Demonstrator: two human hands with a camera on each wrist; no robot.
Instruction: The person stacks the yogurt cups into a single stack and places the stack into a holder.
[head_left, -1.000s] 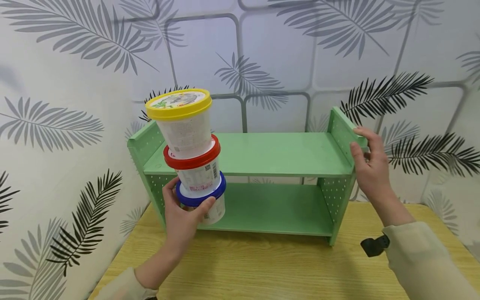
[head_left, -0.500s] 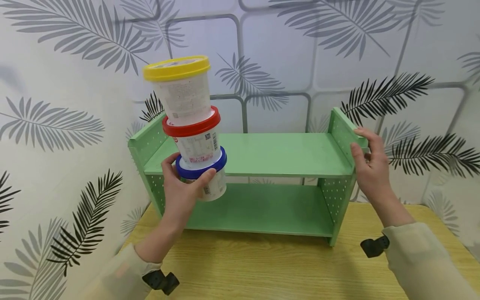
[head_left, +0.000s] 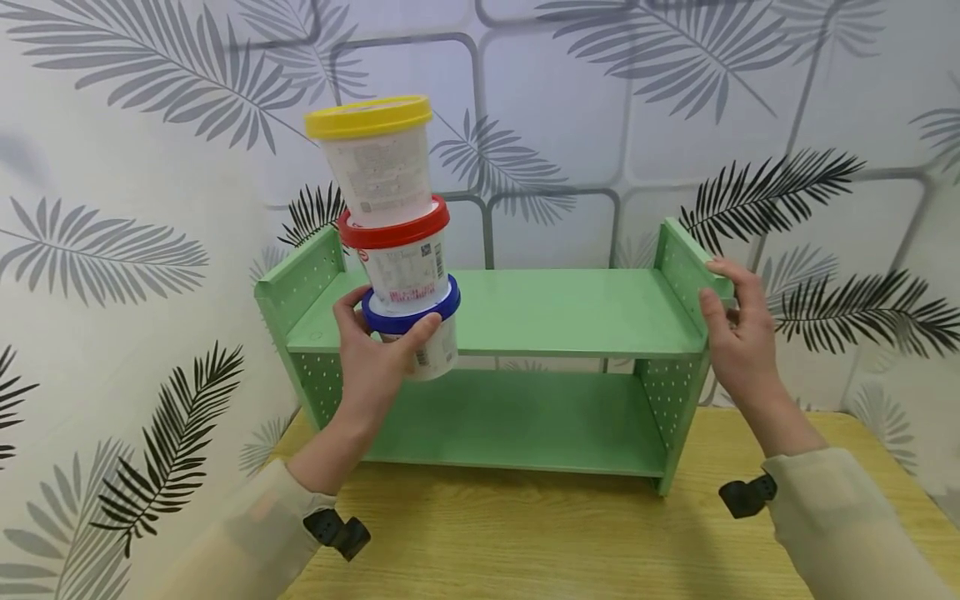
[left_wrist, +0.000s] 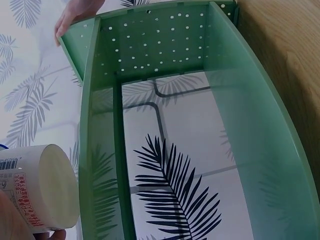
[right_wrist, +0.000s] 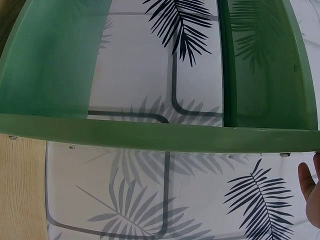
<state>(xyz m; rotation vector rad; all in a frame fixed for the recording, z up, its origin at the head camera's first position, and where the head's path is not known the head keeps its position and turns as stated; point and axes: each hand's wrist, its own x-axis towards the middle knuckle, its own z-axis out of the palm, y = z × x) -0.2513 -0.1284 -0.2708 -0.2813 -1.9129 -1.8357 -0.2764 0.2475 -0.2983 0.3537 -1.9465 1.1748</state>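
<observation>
My left hand [head_left: 378, 362] grips the lowest of three stacked white tubs, the blue-lidded tub [head_left: 441, 348], with the thumb across its front. On top of that stands a red-lidded tub [head_left: 408, 271], and above it a yellow-lidded tub [head_left: 384, 175]. The stack leans slightly left, held in front of the green two-tier shelf [head_left: 555, 312], its lowest tub overlapping the upper board's front edge. In the left wrist view the bottom of the held tub [left_wrist: 59, 187] shows close beside the upper board. My right hand [head_left: 744, 342] holds the upper front corner of the shelf's right side panel.
The shelf stands on a wooden table [head_left: 525, 533] against a leaf-patterned wall [head_left: 555, 100]. Raised side panels, such as the left panel [head_left: 300, 275], flank the upper board. A lower board [head_left: 555, 421] lies beneath it.
My left hand has lifted the tub stack from in front of the lower board to the upper board's level, then shifted it slightly right. The right hand has stayed on the side panel.
</observation>
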